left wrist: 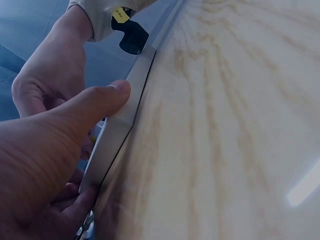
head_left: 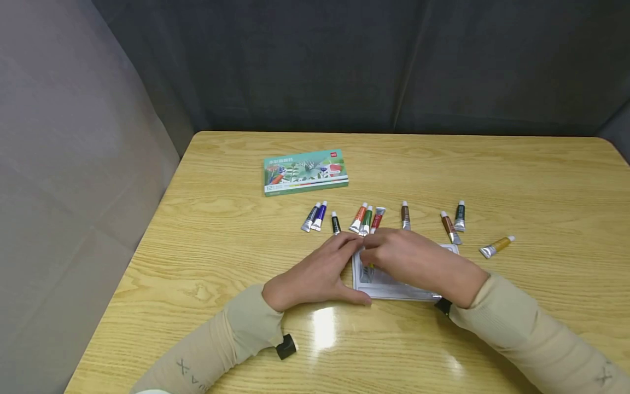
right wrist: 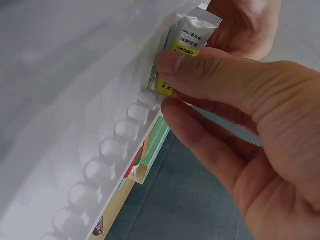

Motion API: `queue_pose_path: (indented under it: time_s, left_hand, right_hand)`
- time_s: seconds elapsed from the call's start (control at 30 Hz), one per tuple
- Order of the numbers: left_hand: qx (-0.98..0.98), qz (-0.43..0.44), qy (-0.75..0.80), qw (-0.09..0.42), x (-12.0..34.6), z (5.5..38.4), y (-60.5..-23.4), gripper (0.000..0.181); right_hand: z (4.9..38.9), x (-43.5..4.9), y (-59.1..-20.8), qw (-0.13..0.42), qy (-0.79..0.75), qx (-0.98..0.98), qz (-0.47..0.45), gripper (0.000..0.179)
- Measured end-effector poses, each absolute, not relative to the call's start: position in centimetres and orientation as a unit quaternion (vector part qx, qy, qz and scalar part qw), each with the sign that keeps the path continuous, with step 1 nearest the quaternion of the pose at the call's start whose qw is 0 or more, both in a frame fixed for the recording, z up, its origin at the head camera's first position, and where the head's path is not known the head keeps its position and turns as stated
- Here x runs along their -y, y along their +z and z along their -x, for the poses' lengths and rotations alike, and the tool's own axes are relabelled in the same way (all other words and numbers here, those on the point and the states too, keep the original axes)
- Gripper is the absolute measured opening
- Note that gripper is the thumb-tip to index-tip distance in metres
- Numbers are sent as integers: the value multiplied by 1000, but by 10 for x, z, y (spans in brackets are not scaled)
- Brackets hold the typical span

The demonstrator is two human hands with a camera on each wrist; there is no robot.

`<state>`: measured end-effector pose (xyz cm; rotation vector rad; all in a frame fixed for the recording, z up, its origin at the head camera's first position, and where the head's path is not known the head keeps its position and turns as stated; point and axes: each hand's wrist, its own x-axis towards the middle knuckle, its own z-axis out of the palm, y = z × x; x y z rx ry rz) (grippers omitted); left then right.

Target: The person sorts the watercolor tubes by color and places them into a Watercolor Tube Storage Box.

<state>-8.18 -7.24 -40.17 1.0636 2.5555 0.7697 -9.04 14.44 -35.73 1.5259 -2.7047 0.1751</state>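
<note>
A white plastic tray [head_left: 403, 295] with a row of rounded slots lies on the table in front of the person. The left hand [head_left: 317, 276] grips its left end; in the left wrist view, the thumb [left wrist: 107, 97] lies on the tray's side wall and the other fingers reach round the corner. Over the same end, the right hand [head_left: 413, 260] pinches a small yellow paint tube [right wrist: 190, 37] between thumb and fingers. The tube's silver crimped end points away from the slots, its yellow end down by the last of them.
Several paint tubes lie behind the tray, among them a purple one [head_left: 319, 215], a black one [head_left: 336, 222] and a brown one [head_left: 406, 215]. An ochre tube [head_left: 497, 247] lies to the right. Farther back sits a green illustrated paint box [head_left: 306, 172].
</note>
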Motion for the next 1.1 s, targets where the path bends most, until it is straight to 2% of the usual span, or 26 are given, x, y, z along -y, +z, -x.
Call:
queue_pose_path:
  time_s: [1.1]
  left_hand:
    - [-884,-362,263,137,71,82,-402,109]
  right_hand:
    - [86,-141,-359,57,2,856,-513,10]
